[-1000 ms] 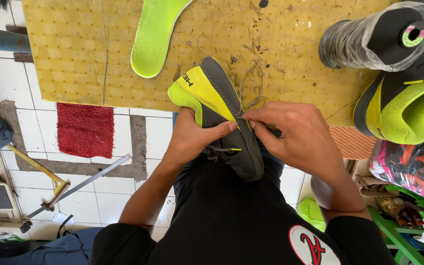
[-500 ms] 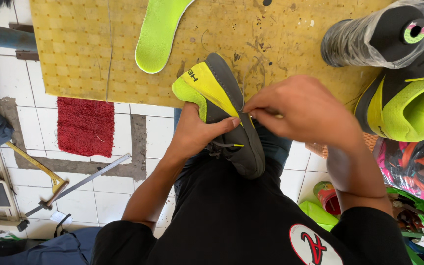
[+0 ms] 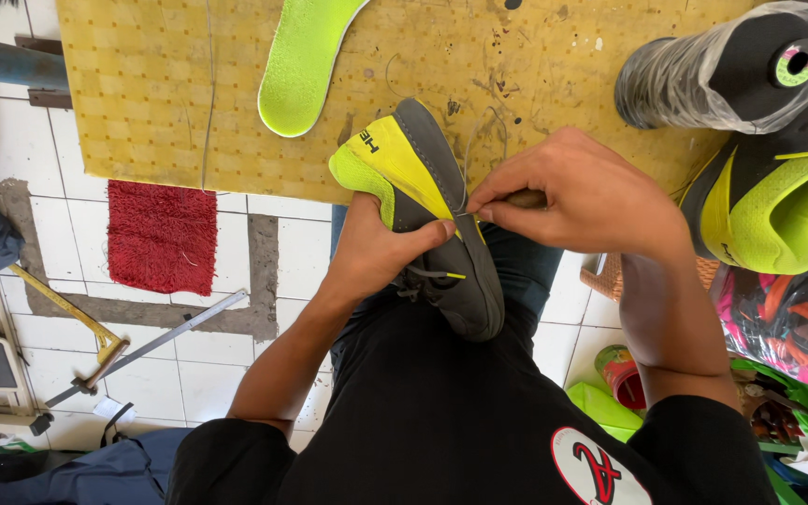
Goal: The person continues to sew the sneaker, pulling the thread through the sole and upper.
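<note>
Head view, looking down onto the lap. Grey and yellow shoe [image 3: 432, 206] rests on the person's knee, toe pointing down toward the body, heel up against the edge of the yellow mat [image 3: 161, 84]. Left hand [image 3: 381, 248] wraps the shoe from the left side, thumb pressed across the grey upper; fingers closed on the shoe. Right hand [image 3: 582, 201] sits just to the right of the shoe, thumb and forefinger pressed together, pinching a thin thread [image 3: 467, 159] that runs up from the seam. A brown handle end shows inside that fist; what tool it is cannot be told.

Surface: the mat is perforated, stained and scuffed, lying over a white tiled floor [image 3: 189, 374] with grey grout bands. A bright green insole [image 3: 301, 65] lies on the mat, well apart from the shoe. A red cloth [image 3: 161, 238] lies on the tiles just below the mat edge. A hammer [image 3: 72, 323] with a yellow handle and a metal bar [image 3: 156, 341] lie crossed at lower left. Right side: more shoes [image 3: 759, 140] stacked, one wrapped in clear plastic.
</note>
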